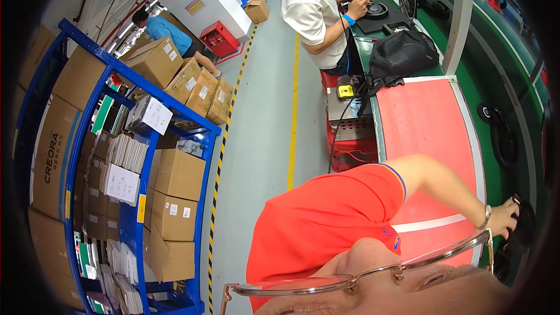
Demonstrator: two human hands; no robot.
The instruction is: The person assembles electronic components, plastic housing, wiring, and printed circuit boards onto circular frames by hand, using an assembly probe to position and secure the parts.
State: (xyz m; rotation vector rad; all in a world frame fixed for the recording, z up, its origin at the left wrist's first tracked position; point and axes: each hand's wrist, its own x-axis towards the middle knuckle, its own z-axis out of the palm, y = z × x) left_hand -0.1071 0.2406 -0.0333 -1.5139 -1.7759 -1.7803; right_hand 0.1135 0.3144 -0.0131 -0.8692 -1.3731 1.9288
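Black part at the hand: a dark, rounded piece (526,219) sits at the far right of the view, beyond the pink-red mat, its outline half lost in the dark rim.
Left hand: the person's left hand (500,220) is palm down, fingers parted and bent, their tips at the part's near side; whether they pinch it or only rest there cannot be told. A likely fault is a weak hold, caused by the arm's long stretch.
Right hand: out of view, so its state cannot be told, nor whether it steadies anything.
Head direction: the view points up the aisle, with the hand near its edge; if the eyes follow, a misjudged grasp could result.
Silver wristband: the band (487,216) could scrape or catch on the part if the wrist drops.
Ring-ended black piece: it lies (504,146) near the hand on the green surface (475,76); a sideways sweep could knock it.
Pink-red mat: the mat (426,116) lies under the forearm; a sleeve or elbow dragged across might ruck it.
Black bag: slumped on the bench (405,52) beyond the mat, straps over the edge; a snagged strap could pull it down.
Black cable: it hangs (335,134) beside the bench, where a passing leg might hook it.
Co-worker in white: further along (306,11), hands on a black disc (376,10); a jolted bench could disturb that work.
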